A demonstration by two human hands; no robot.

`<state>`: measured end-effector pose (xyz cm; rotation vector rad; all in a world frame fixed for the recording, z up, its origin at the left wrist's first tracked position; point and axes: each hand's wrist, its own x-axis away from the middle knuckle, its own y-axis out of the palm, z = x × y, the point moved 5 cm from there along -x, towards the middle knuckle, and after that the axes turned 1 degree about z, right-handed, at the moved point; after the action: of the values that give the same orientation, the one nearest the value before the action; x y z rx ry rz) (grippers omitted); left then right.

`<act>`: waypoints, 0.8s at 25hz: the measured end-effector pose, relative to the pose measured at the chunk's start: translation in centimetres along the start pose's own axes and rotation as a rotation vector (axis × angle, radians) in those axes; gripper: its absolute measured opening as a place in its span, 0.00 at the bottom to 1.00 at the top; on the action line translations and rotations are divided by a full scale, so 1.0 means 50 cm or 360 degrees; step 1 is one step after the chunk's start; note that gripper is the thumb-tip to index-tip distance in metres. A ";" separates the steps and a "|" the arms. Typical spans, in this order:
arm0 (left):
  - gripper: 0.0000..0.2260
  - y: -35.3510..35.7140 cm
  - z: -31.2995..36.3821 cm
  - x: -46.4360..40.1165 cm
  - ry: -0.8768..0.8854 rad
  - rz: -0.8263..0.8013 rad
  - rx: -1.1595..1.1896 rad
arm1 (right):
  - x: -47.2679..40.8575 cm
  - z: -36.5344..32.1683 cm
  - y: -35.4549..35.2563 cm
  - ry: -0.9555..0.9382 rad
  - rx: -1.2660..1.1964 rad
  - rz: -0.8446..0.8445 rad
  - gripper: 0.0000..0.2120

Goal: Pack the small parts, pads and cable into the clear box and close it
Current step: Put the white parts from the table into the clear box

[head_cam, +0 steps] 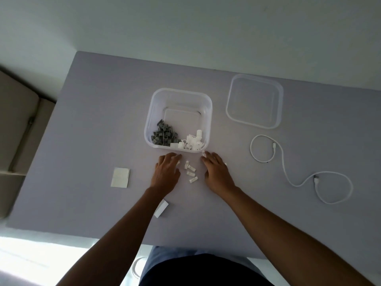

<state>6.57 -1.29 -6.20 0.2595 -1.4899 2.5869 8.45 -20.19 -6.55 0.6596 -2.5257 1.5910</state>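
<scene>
With no writing legible, hands [191, 170] flank loose white clips [190, 171].

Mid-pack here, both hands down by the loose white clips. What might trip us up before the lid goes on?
1. The white clips are tiny and scattered between the left hand and right hand; one could get swept aside or missed.
2. The pads lie apart at the left, one partly under the left forearm, so they are easy to forget.
3. The cable sprawls in loose loops; uncoiled, it may stick over the box rim and block the lid.
</scene>
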 end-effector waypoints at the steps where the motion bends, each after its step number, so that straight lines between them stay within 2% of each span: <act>1: 0.20 0.004 0.005 0.000 0.0047 -0.0007 0.0026 | 0.013 -0.002 0.001 -0.0042 -0.0032 0.0027 0.27; 4: 0.18 0.017 0.015 0.004 0.0093 -0.0019 0.0110 | 0.047 -0.013 0.002 -0.0095 -0.0178 0.0036 0.24; 7: 0.13 0.020 0.025 0.006 0.0056 -0.0022 0.0136 | 0.063 -0.014 -0.007 -0.0052 -0.0267 0.0081 0.26; 10: 0.08 0.017 0.017 -0.007 -0.0002 -0.0031 0.0111 | 0.066 0.015 -0.028 0.0303 -0.0102 0.0256 0.29; 12: 0.06 0.017 0.015 -0.005 0.0010 -0.0005 0.0133 | 0.083 0.043 -0.031 0.0534 -0.0069 0.0226 0.35; 15: 0.13 0.028 0.036 0.024 -0.0011 0.0048 0.0187 | 0.122 0.063 -0.013 0.0580 -0.0115 0.0119 0.36; 18: 0.26 0.020 0.022 0.031 -0.0332 0.0105 0.0177 | 0.113 0.040 0.000 0.0493 -0.0219 0.0160 0.31; 20: 0.27 0.022 0.020 0.024 -0.0435 0.0058 0.0190 | 0.100 0.026 0.002 0.0496 -0.0279 0.0194 0.26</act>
<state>5.23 -2.67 -6.34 0.6287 -1.4310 2.7634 4.07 -22.84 -5.75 0.2217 -2.4695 1.3586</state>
